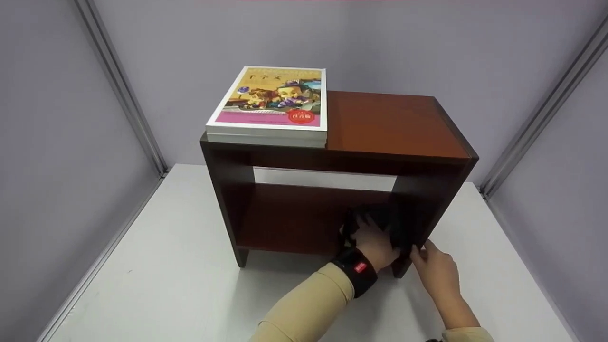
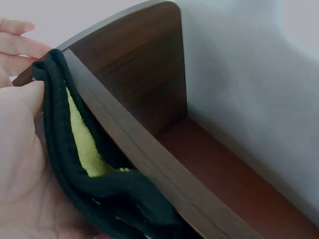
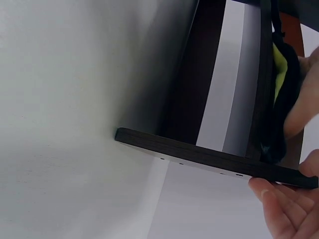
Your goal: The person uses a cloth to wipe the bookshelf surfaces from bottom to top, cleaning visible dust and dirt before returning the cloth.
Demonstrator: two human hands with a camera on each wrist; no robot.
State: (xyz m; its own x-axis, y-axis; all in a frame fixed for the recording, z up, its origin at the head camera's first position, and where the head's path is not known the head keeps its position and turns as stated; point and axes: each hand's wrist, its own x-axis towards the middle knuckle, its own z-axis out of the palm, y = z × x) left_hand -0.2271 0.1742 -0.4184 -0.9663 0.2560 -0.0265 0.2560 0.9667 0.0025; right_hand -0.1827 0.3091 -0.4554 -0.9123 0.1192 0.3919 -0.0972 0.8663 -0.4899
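Note:
A dark cloth item with a yellow lining [image 1: 396, 221] sits at the right end of the shelf unit's lower board. In the left wrist view this folded cloth [image 2: 60, 144] stands along the board's edge and its yellow inside shows; its exact kind is unclear. My left hand [image 1: 374, 243] rests on the cloth with spread fingers, some straight in the left wrist view. With thumb and fingers my right hand [image 1: 437, 271] pinches the front edge of the right side panel [image 3: 199, 154]. Much of the cloth is hidden in shadow in the head view.
The reddish-brown shelf unit [image 1: 389, 121] stands on a white table [image 1: 156, 275]. A few picture books [image 1: 270, 102] lie stacked on its top, at the left. Grey walls [image 1: 427, 42] enclose the table at the back and both sides.

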